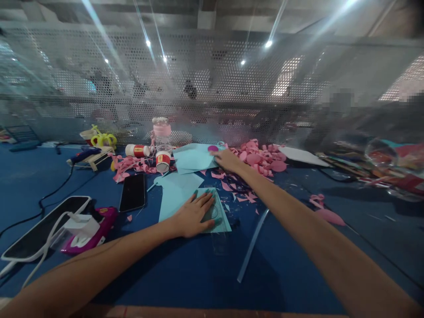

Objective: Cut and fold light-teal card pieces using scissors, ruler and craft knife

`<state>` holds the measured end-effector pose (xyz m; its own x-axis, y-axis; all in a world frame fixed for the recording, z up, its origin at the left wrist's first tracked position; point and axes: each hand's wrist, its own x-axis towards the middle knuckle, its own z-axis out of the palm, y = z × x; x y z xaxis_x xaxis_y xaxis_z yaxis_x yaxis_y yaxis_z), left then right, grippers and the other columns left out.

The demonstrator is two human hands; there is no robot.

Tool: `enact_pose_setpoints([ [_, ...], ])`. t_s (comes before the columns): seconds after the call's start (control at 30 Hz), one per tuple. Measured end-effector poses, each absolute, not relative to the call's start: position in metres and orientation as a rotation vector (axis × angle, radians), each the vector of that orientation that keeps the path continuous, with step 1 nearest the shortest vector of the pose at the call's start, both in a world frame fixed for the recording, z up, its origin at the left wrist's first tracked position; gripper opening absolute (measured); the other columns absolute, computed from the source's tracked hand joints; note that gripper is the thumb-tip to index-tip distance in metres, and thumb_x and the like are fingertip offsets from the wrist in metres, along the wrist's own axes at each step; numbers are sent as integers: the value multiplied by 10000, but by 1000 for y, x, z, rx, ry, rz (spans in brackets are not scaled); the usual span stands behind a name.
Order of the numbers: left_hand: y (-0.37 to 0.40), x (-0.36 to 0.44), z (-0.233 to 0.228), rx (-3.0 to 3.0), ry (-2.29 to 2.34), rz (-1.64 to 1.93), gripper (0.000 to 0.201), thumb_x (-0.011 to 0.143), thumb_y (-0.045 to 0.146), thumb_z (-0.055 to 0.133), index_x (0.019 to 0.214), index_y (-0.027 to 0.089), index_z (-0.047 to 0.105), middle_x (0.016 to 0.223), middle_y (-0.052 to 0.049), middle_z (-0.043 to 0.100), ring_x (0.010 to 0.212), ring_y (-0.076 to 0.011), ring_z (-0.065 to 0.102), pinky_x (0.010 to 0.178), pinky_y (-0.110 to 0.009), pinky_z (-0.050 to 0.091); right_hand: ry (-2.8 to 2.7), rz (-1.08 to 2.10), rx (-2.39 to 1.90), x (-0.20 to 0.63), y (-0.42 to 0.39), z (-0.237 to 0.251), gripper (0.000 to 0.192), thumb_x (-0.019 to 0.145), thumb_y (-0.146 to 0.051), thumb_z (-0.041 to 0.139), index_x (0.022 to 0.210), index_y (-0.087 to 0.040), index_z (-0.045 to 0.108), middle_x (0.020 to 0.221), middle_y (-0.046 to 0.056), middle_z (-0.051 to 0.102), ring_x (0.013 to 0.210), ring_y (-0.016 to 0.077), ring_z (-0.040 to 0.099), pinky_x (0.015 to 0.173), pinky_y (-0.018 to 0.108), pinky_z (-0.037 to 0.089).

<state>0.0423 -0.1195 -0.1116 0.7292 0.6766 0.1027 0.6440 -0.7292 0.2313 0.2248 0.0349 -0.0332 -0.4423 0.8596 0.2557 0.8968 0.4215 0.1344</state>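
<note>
My left hand (195,213) lies flat with fingers spread on a light blue paper piece (223,216). Circle lines show on that piece beside the thumb, perhaps from a clear template. Under its left side is a larger light blue sheet (170,194). My right hand (228,160) is stretched out to the far blue sheets (190,157), fingers curled, with a small purple disc (213,149) at the fingertips. Its grip is slightly blurred, but the fingers appear closed on the disc.
Pink paper scraps (261,159) lie beyond my right forearm. A clear strip (253,245) lies on the blue table. A phone (132,192), paper cup (163,161), bottle (162,132), glue gun (82,154) and charging tablet (43,229) are at left.
</note>
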Motion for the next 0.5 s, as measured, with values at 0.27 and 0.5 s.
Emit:
enact_pose_setpoints([
  [0.27, -119, 41, -115, 2758, 1035, 303, 702, 882, 572, 246, 1417, 120, 197, 1486, -141, 191, 1378, -246, 146, 1104, -461, 133, -1863, -424, -2047, 284, 58, 8, 367, 733, -70, 435, 1025, 51, 620, 945, 269, 639, 929, 319, 591, 780, 393, 427],
  [0.5, -119, 42, -114, 2767, 1061, 264, 711, 886, 587, 171, 1422, 120, 166, 1495, -128, 166, 1385, -230, 115, 1109, -451, 96, -2085, -602, -1804, 274, 36, -35, 436, 791, -119, 400, 1174, 84, 443, 1225, 332, 418, 1160, 354, 377, 918, 523, 279],
])
